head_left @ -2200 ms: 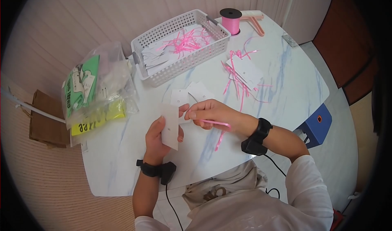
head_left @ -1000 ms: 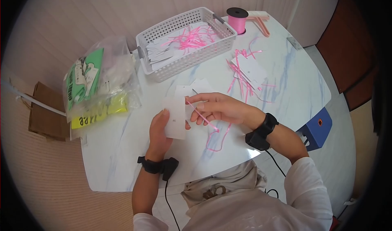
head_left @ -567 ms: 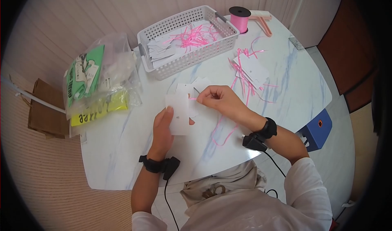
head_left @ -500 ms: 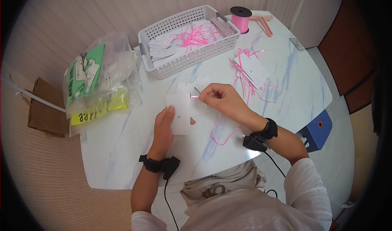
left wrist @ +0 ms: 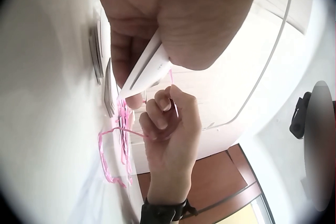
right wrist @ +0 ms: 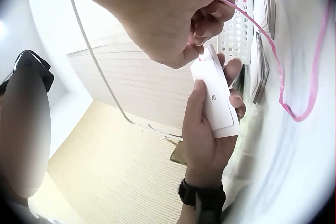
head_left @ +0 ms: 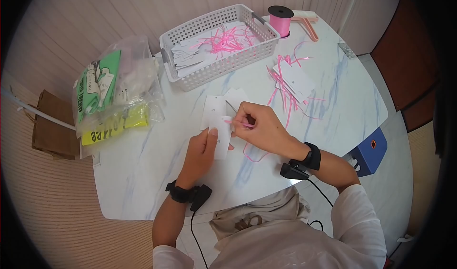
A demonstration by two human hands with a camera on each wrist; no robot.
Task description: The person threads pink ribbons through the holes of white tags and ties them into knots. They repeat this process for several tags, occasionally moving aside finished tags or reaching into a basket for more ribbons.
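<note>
At the left, we see crinkled clear plastic bags (head_left: 127, 90) on a blue-veined, marble-patterned table (head_left: 152, 188); their green and yellow parts bear black lettering that we cannot read surely. Next, the left hand (head_left: 199, 155) pinches a smooth, flat, oblong white card (right wrist: 215, 98) between thumb and fingers, above the table. We read "46" on its upturned face; its long axis runs away from the body. Beyond, we find a perforated plastic basket (head_left: 228, 63) holding tangled pink strips (head_left: 227, 39). The right hand (head_left: 262, 130), fingers curled in, pinches thin, glossy pink ribbon (right wrist: 297, 118) at the card's far end, and the slack bends into a loop. Farther right, we see stacked tags (head_left: 297, 81) amid pink strands, and a black-flanged, cylindrical spool (head_left: 280, 22).
</note>
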